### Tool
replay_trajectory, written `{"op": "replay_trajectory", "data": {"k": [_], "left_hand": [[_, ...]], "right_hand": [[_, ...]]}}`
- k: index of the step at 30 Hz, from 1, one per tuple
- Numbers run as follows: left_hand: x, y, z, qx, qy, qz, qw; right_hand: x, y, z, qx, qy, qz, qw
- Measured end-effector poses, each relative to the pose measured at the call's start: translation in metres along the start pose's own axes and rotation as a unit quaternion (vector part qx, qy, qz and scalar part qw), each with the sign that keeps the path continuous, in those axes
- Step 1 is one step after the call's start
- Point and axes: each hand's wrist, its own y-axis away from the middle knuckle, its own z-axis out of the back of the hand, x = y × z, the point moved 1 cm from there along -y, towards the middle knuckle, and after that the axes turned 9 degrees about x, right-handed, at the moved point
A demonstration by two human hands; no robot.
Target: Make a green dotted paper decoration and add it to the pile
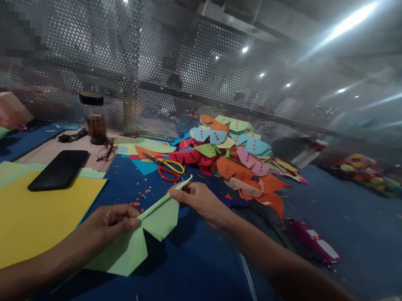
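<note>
My left hand (118, 222) pinches the folded upper edge of a light green paper cutout (160, 218), near its middle. Farther along that same edge, my right hand (199, 198) grips it close to the upper right end. The paper hangs tilted over the blue table, its lower side cut with a notch and angled corners. Part of its left half is hidden behind my left hand and forearm. Just beyond the paper lie scissors (172, 167) with red and yellow handles, beside small orange paper scraps (143, 197).
Behind the scissors is a pile of colourful paper cutouts (235, 148) with dotted marks. Yellow sheets (44, 231) carry a black phone (60, 170) at left. A dark-lidded jar (96, 120) stands farther back. A magenta object (315, 241) lies at right, and a perforated metal screen (152, 64) rises behind.
</note>
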Motion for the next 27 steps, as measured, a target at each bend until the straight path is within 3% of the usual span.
{"op": "replay_trajectory", "data": {"k": [8,13,20,27], "left_hand": [[-0.006,0.0,-0.003,0.032,0.009,0.003,0.999],[-0.014,-0.006,-0.002,0.015,-0.014,-0.051,0.998],[-0.005,-0.013,-0.004,0.023,0.016,-0.045,0.999],[-0.023,-0.026,-0.012,0.007,-0.015,-0.095,0.995]], "right_hand": [[0.009,-0.002,-0.004,-0.037,0.146,0.017,0.988],[0.013,-0.007,-0.011,-0.013,0.14,0.027,0.99],[0.008,-0.005,-0.015,-0.009,0.159,0.024,0.987],[0.013,-0.002,-0.021,-0.002,0.173,0.041,0.984]]}}
